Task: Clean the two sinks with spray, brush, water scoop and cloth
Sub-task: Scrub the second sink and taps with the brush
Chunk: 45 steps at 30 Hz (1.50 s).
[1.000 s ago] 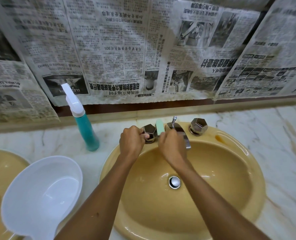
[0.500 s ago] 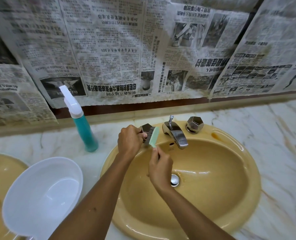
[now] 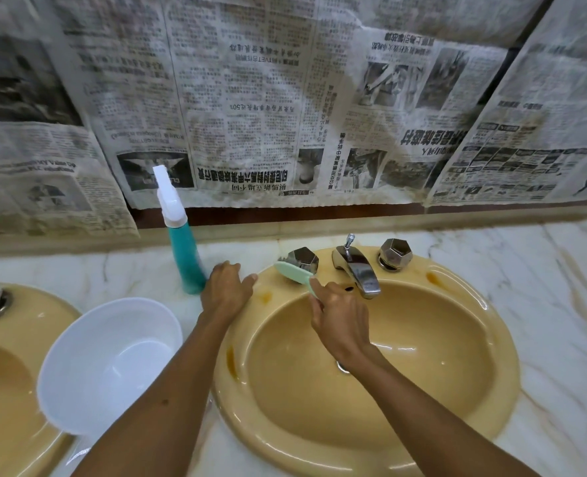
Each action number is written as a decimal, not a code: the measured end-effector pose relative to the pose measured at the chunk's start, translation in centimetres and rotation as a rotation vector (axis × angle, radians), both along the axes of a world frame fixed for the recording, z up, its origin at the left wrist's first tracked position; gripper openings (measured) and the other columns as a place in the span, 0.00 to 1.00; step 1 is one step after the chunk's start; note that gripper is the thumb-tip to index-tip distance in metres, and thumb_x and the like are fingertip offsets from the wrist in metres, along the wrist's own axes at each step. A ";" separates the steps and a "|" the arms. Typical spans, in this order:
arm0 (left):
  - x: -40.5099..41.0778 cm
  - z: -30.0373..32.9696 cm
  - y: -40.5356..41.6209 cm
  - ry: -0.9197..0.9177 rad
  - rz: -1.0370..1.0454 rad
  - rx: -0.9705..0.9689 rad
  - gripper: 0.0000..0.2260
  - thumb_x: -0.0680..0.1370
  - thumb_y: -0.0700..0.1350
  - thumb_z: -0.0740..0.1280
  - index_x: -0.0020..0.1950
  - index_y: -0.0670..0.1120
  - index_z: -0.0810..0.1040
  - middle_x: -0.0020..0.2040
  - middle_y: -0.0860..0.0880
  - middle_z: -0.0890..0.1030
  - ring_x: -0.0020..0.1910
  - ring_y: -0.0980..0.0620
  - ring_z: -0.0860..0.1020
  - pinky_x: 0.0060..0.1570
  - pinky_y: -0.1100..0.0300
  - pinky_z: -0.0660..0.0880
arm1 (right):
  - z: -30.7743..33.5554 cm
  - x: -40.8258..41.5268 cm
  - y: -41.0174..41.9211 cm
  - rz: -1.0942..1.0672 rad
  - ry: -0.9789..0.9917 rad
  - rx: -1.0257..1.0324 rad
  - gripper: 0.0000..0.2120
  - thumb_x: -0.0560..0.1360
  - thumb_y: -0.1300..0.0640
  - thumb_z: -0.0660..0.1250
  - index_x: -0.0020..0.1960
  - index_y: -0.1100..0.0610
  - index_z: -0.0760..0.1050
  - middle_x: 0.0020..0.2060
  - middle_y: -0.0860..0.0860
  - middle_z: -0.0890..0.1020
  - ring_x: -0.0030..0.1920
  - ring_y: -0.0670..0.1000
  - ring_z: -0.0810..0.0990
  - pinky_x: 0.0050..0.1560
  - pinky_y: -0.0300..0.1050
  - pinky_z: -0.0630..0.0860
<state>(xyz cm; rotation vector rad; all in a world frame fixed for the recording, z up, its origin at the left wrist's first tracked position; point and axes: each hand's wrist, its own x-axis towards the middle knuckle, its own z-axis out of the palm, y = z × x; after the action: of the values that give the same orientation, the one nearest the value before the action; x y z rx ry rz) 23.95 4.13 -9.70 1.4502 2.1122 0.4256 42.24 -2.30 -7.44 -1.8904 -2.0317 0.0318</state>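
A white marble desk (image 3: 543, 270) with brown veining carries everything, and sheets of yellowed newspaper (image 3: 250, 98) cover the wall beyond both hands.

Two glossy mustard-yellow oval sinks are set in the desk: the right sink (image 3: 491, 339) lies under both forearms, and the left sink (image 3: 3, 373) shows only partly, out past the left hand's side. The right sink has one chrome faucet spout (image 3: 357, 270) just beyond the right hand and two faceted chrome knobs, the left knob (image 3: 304, 259) and the right knob (image 3: 395, 253).

One teal spray bottle with a white trigger head (image 3: 182, 249) stands upright just beside the left hand, on its outer side. One white plastic water scoop (image 3: 109, 366) sits between the sinks, nearer than the left hand.

The left hand (image 3: 226, 290) rests flat with relaxed fingers on the right sink's rim, holding nothing. The right hand (image 3: 340, 321) grips the handle of one mint-green brush (image 3: 293, 271). Its long axis runs from the hand up and leftward, with the head against the base of the left knob.
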 end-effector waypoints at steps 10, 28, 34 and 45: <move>-0.3 0.6 1.2 -0.001 -0.027 -0.049 0.18 0.79 0.55 0.67 0.65 0.47 0.77 0.63 0.46 0.78 0.61 0.46 0.77 0.61 0.52 0.74 | 2.0 -3.2 1.2 -0.039 -0.078 -0.154 0.17 0.81 0.54 0.61 0.69 0.52 0.73 0.51 0.54 0.82 0.46 0.57 0.81 0.39 0.46 0.73; -0.9 -0.7 1.3 -0.116 0.052 0.018 0.16 0.77 0.55 0.71 0.56 0.45 0.83 0.54 0.48 0.83 0.51 0.50 0.80 0.52 0.57 0.75 | 12.9 -7.3 8.7 0.397 -0.813 -0.286 0.11 0.75 0.64 0.62 0.36 0.55 0.64 0.32 0.50 0.71 0.33 0.51 0.72 0.33 0.46 0.67; -0.8 -1.0 0.9 -0.179 0.073 0.051 0.16 0.77 0.53 0.71 0.60 0.44 0.80 0.58 0.47 0.80 0.56 0.48 0.79 0.58 0.56 0.75 | 8.2 -6.9 8.3 0.241 -0.356 -0.449 0.04 0.75 0.60 0.63 0.42 0.58 0.71 0.36 0.53 0.74 0.41 0.58 0.75 0.38 0.46 0.69; 0.0 -1.5 1.4 -0.177 0.128 0.039 0.17 0.78 0.51 0.70 0.63 0.42 0.80 0.67 0.46 0.75 0.62 0.46 0.77 0.63 0.54 0.74 | 4.5 -4.1 -1.2 0.115 -0.423 -0.445 0.12 0.76 0.65 0.58 0.56 0.61 0.76 0.49 0.58 0.80 0.45 0.59 0.78 0.39 0.46 0.68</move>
<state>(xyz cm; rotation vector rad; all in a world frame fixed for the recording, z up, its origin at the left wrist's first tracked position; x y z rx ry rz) 23.98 5.48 -11.22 1.2527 2.0702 0.6242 38.13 -3.46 -2.97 -2.1827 -2.5899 0.1346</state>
